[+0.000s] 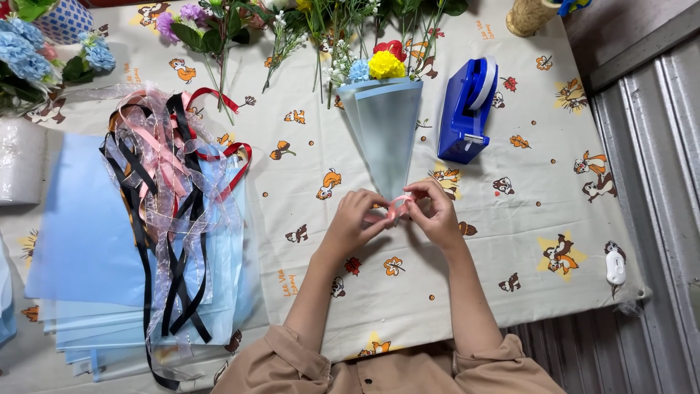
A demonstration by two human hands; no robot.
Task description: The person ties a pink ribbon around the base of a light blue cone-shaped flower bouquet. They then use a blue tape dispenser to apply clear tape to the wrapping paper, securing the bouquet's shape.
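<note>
Ribbon, thin, pink and glossy point(396, 208), is pinched between the fingertips of both my hands, my left hand point(355, 219) and right hand point(436, 214) closed on it from either side, right at the pointed tip of the bouquet cone point(385, 135). That cone is smooth, matte pale-blue paper, rolled tight and lying flat just beyond my hands, its wide mouth holding a frilly yellow flower point(386, 65), a blue one and a red one. Past my right hand stands a glossy blue plastic tape dispenser point(467, 109). Well off beyond my left hand, a loose tangle of ribbons point(171, 190), sheer white, satin black, red and pink, sprawls over a stack of flat light-blue paper sheets point(84, 233). Loose stems of artificial flowers point(240, 33) lie along the far edge. My counter point(510, 241) wears a cream cloth printed with cartoon chipmunks and leaves; to my right, ridged grey metal runs alongside it.
</note>
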